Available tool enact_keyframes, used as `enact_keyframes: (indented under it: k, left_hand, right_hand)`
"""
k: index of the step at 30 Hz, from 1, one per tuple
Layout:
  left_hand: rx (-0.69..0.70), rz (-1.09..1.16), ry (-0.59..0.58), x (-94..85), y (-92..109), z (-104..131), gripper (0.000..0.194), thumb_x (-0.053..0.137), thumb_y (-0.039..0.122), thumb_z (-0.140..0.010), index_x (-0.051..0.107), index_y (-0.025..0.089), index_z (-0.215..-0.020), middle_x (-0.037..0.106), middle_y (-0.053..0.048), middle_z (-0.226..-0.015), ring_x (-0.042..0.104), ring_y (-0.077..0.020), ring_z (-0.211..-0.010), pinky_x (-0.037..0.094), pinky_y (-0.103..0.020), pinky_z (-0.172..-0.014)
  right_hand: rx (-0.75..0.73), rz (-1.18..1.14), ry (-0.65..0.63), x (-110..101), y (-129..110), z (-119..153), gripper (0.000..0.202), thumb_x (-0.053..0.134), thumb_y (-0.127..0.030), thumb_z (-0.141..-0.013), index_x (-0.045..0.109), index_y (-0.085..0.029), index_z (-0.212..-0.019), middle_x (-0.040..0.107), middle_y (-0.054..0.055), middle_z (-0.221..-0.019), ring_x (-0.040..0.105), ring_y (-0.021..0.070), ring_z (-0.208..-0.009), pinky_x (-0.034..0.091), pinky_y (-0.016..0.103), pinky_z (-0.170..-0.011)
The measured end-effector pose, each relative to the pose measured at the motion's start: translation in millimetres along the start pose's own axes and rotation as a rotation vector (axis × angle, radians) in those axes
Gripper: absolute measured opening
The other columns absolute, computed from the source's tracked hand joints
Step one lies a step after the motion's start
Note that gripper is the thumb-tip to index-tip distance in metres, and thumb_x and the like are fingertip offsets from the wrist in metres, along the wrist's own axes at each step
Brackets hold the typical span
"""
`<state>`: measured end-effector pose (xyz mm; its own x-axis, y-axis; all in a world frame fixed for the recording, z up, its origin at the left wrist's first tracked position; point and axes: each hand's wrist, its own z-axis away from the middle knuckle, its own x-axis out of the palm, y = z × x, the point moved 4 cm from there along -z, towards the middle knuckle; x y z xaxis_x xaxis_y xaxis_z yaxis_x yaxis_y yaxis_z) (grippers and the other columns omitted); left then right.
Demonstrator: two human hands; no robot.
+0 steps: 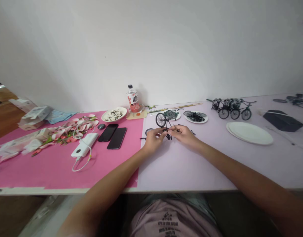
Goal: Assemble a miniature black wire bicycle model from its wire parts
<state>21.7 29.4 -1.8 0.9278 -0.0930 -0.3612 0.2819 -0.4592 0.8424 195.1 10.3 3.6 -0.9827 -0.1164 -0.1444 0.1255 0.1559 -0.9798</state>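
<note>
A black miniature bicycle, wheel uppermost, is pinched by left hand and right hand over the table; likely light, stiff and fragile (thin spokes especially), it is best gripped by its frame. Similar bicycles stand rightward.

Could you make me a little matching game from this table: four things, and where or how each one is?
1. bottle
2. white power bank
3. unfinished-looking small bicycle
4. two phones

A. held by the left hand and right hand
B. lying side by side, dark
C. plugged into a cable
D. near the wall, with a black cap

Pairs: 1-D, 2-C, 3-A, 4-B.
</note>
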Motion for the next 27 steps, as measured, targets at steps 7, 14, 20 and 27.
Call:
enact_keyframes:
  k: [7, 14, 20, 27]
  left_hand:
    - [0.007, -0.003, 0.010, -0.5, -1.4, -1.2, 0.025, 0.071, 0.035, -0.092, 0.081, 0.018, -0.108, 0.081, -0.011, -0.111, 0.076, -0.0248, -0.096, 0.059, -0.032, -0.082]
    - [0.024, -0.036, -0.002, -0.9, 0.7, 0.0, 0.027, 0.070, 0.036, -0.093, 0.081, 0.017, -0.110, 0.081, -0.012, -0.111, 0.076, -0.0247, -0.095, 0.059, -0.032, -0.081]
    - [0.027, -0.096, -0.001, -1.5, -0.4, 0.3, 0.029, 0.070, 0.036, -0.092, 0.081, 0.019, -0.111, 0.082, -0.010, -0.106, 0.074, -0.0223, -0.084, 0.058, -0.031, -0.078]
    - [0.025, -0.132, -0.015, -1.2, -3.9, -0.7, 0.029, 0.069, 0.036, -0.092, 0.081, 0.019, -0.112, 0.082, -0.010, -0.105, 0.074, -0.0225, -0.083, 0.058, -0.031, -0.076]
  right_hand:
    - [-0.008, 0.019, 0.011, -1.0, 3.2, -2.4, 0.049, 0.077, -0.057, -0.075, 0.074, -0.015, -0.101, 0.051, -0.006, -0.056, 0.041, 0.0112, -0.052, 0.030, 0.026, -0.051]
    - [-0.029, 0.064, 0.018, -2.1, 3.2, -3.6, 0.043, 0.077, -0.052, -0.075, 0.075, -0.016, -0.098, 0.066, 0.001, -0.073, 0.049, 0.0128, -0.059, 0.037, 0.026, -0.055]
    - [-0.116, 0.141, 0.037, -2.7, 2.8, -5.0, 0.035, 0.076, -0.049, -0.077, 0.074, -0.017, -0.093, 0.074, 0.006, -0.086, 0.061, 0.0191, -0.073, 0.047, 0.029, -0.065]
    - [-0.183, 0.167, 0.022, -0.3, -2.3, -2.5, 0.033, 0.071, -0.048, -0.081, 0.070, -0.017, -0.090, 0.068, 0.003, -0.077, 0.058, 0.0167, -0.068, 0.047, 0.029, -0.065]
